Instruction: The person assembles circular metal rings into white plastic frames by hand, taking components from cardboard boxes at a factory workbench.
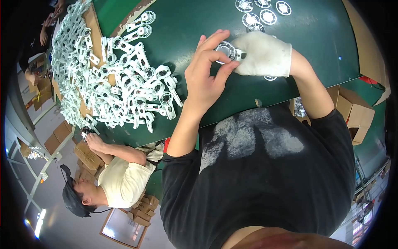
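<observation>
My bare left hand (202, 74) pinches the round head of what looks like a small white handheld fan (226, 50), thumb and fingers at its rim. On the fan's right side, my right hand (262, 54), in a white glove, closes around its body, so most of the handle is hidden. Both hands are above the green table (199, 23). Just beyond the glove lie several round spoked fan grilles (268, 17), and another peeks out beneath it.
A large heap of similar white fans (132, 85) covers the table's left, partly over cardboard (94, 31). A co-worker in a cream shirt (124, 178) works at the near left edge; another person's hand (44, 37) shows at far left. Cardboard boxes (354, 110) stand at right.
</observation>
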A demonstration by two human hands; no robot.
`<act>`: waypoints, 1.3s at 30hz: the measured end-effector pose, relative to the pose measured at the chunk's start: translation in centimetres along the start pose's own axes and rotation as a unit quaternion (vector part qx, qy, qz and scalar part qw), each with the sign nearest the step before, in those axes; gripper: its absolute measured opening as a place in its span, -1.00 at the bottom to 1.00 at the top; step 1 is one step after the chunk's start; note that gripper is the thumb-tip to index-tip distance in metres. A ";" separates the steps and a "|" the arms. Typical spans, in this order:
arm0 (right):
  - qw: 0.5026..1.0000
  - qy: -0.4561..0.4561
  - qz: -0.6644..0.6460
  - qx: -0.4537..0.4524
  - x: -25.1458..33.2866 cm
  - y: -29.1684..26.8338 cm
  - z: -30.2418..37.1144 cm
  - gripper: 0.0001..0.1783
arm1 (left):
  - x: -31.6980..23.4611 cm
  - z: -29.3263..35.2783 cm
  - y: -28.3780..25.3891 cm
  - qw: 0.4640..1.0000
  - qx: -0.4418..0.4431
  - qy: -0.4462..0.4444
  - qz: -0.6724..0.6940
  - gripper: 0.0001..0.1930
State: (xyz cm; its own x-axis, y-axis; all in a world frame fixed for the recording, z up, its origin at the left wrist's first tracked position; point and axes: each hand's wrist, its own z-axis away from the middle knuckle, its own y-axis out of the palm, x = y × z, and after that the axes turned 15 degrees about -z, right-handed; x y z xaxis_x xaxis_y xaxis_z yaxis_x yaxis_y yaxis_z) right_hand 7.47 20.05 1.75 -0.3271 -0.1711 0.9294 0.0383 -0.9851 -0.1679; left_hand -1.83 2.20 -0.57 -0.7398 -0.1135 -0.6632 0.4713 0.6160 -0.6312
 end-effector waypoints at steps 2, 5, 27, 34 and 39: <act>1.000 0.010 -0.005 0.014 0.2 -0.2 0.0 -0.71 | 0.1 -0.1 -0.2 1.000 0.004 0.015 -0.017 -0.72; 0.998 0.019 -0.032 0.043 0.3 -0.3 0.1 -0.70 | 0.0 -0.4 -0.7 1.000 0.018 0.024 -0.009 -0.69; 0.990 -0.072 -0.105 0.060 -0.5 -0.1 0.1 -0.75 | -0.2 -0.2 -0.6 0.995 -0.017 -0.014 0.093 -0.55; 0.975 0.062 -0.202 0.069 0.7 0.9 0.0 -0.52 | 0.0 -0.7 -1.6 0.995 0.006 0.065 0.071 -0.50; 0.993 -0.083 -0.084 -0.026 -0.1 1.9 -0.6 -0.53 | 0.6 -0.4 -1.6 0.996 0.062 0.008 0.061 -0.17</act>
State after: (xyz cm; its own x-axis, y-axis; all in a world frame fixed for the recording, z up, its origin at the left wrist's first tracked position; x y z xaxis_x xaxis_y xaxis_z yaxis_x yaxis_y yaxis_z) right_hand 7.02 18.18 1.09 -0.1654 -0.0099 0.9862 -0.0544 -0.9983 -0.0192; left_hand -3.26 1.43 0.21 -0.6803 -0.0308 -0.7323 0.6130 0.5239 -0.5915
